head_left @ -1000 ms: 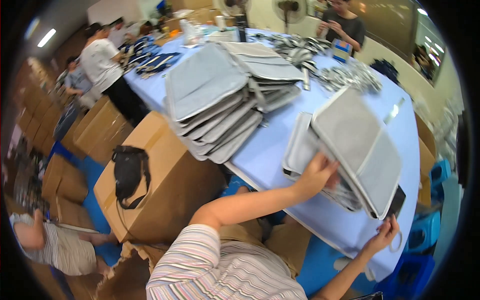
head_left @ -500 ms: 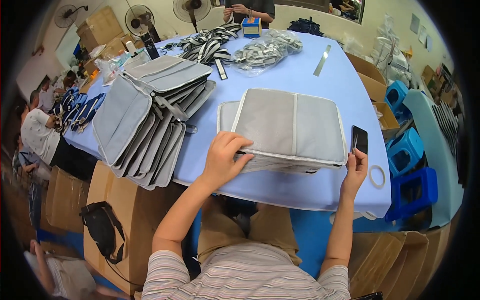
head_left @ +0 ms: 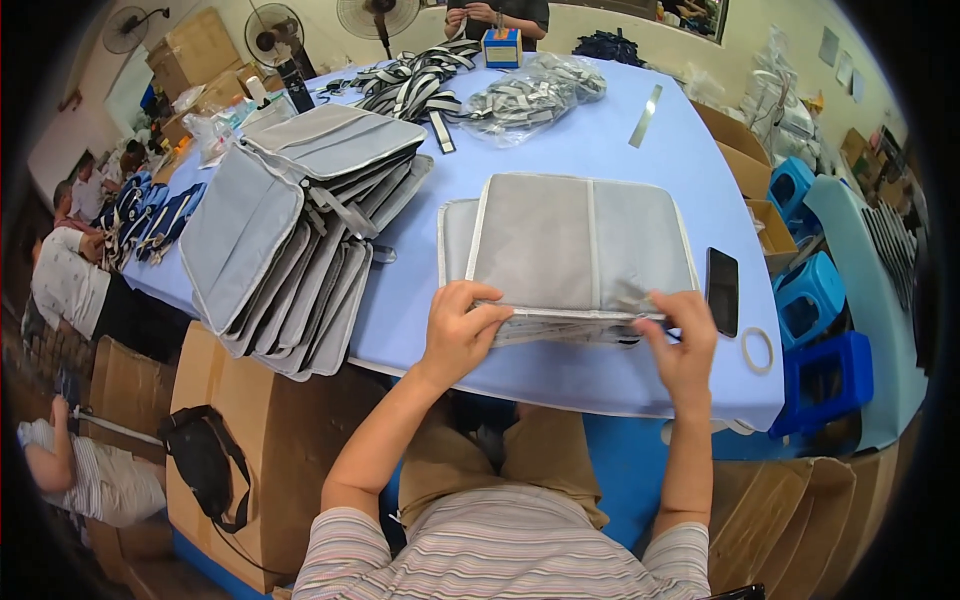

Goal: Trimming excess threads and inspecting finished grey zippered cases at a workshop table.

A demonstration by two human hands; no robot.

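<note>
Both hands have closed in on the near edge of the small pile since half a second ago, when the left lay flat on top and the right sat out by the phone; at far left, other people sit along a neighbouring table; next comes a fanned stack of grey pouches (head_left: pixel 290 240) spread across the blue bench (head_left: pixel 560 160), with cardboard boxes (head_left: pixel 270 430) below its edge; the left hand (head_left: pixel 462 330) pinches the near left edge of the grey pouch (head_left: pixel 580 245) lying topmost on the small pile in front of the person, thumb on top and fingers curled under; the right hand (head_left: pixel 682 340) grips the near right corner of the same pouch likewise; beyond it lie a dark phone (head_left: pixel 722 290) and a tape ring (head_left: pixel 757 350) near the bench's edge. Judging by the grip, the step in hand is squaring or lifting that top pouch off the pile; the next move would call for an even pull from both sides so the layers beneath stay put.
</note>
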